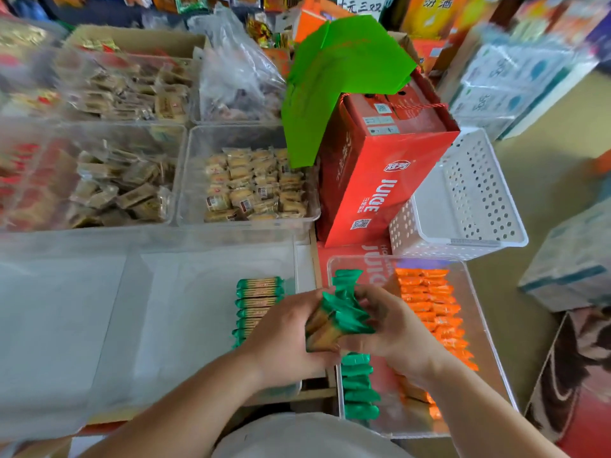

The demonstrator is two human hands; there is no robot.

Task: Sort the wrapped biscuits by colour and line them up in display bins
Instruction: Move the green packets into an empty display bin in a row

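I get bright, even light with faint shadows. The left and top-right edges smear and bow; the orange biscuits (pixel 429 305) glow overexposed.

Biscuit row (pixel 259 297) behind left hand (pixel 281 338), left bins (pixel 39 127) blurred (labels unreadable)

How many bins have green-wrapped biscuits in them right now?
2. The left clear bin holds a green row; the right clear bin holds a green column beside orange biscuits. Some packets may be hidden.

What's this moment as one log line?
left hand, right hand: grip green bundle | left bin: green row | right bin: orange row, green line
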